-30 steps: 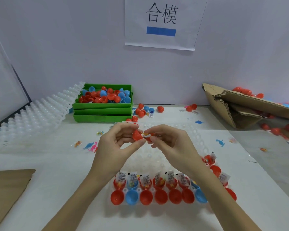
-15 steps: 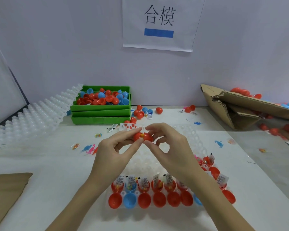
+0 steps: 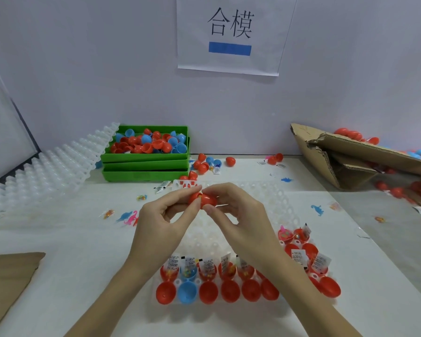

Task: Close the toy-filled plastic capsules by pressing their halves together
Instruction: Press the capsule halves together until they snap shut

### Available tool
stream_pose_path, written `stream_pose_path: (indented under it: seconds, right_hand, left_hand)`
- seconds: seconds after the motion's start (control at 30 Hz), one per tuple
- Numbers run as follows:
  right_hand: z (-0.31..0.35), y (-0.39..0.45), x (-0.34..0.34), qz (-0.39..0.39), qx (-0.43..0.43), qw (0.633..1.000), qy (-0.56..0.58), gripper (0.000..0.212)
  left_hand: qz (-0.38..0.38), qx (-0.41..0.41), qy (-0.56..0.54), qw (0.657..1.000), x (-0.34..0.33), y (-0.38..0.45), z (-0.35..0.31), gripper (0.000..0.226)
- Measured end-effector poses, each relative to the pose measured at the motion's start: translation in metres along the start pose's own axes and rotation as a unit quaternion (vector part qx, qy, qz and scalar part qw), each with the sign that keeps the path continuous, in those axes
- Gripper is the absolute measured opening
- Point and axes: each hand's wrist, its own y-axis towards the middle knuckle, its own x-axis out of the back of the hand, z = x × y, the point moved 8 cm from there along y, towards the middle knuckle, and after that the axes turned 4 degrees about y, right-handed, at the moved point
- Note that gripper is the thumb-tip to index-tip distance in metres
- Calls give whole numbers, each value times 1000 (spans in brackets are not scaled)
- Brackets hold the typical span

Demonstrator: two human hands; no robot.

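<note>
A red capsule [image 3: 204, 199] is held above the table between both hands, its two halves pushed together with a narrow gap still showing. My left hand [image 3: 164, 221] pinches its left half between thumb and fingers. My right hand [image 3: 238, 215] pinches the right half. Below them a white moulded tray [image 3: 277, 205] holds a front row of open capsule halves [image 3: 209, 291], mostly red with one blue, and behind it a row of toy-filled halves [image 3: 188, 269] with paper slips sticking up.
Stacked green trays [image 3: 145, 164] of loose red and blue halves stand at the back left beside a spare white tray [image 3: 41, 176]. A torn cardboard box [image 3: 345, 156] with capsules lies at the right. Small toys and loose capsules are scattered about; a brown cardboard sheet [image 3: 7, 278] lies front left.
The two red halves, apart a second ago with the toy visible between them, have been brought together between my fingers. Both hands stayed in the same place over the tray.
</note>
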Motion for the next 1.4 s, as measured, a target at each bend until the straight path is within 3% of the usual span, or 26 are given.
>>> stream_pose_path:
  seconds: [0.17,0.4,0.63,0.83,1.0,1.2,1.4]
  right_hand:
    - [-5,1,6,-10,-30,998,61,24]
    - [-6,2,8,10,-55,992,115,25]
    - [-2,1,11,-2,-24,999,39,33]
    - [5,-1,14,-35,17,999,-21,35]
    - [15,-3,10,-49,73,990,-108,40]
    - [-4,0,12,-39,-25,998,42,33]
    - [-11,-1,10,-39,-61,993,94,27]
  left_hand:
    - [34,-17,1,999,-7,-1,-5,46]
    - [21,-68,62,996,1,2,-17,46]
    - [-13,-113,119,986,2,-3,-25,46]
    - [-8,-118,99,988,2,-3,-27,45]
    - [-15,-103,90,990,3,-2,-25,44]
    - [10,-16,-21,1000,0,1,-15,43]
    - [3,43,-44,998,2,2,-8,37]
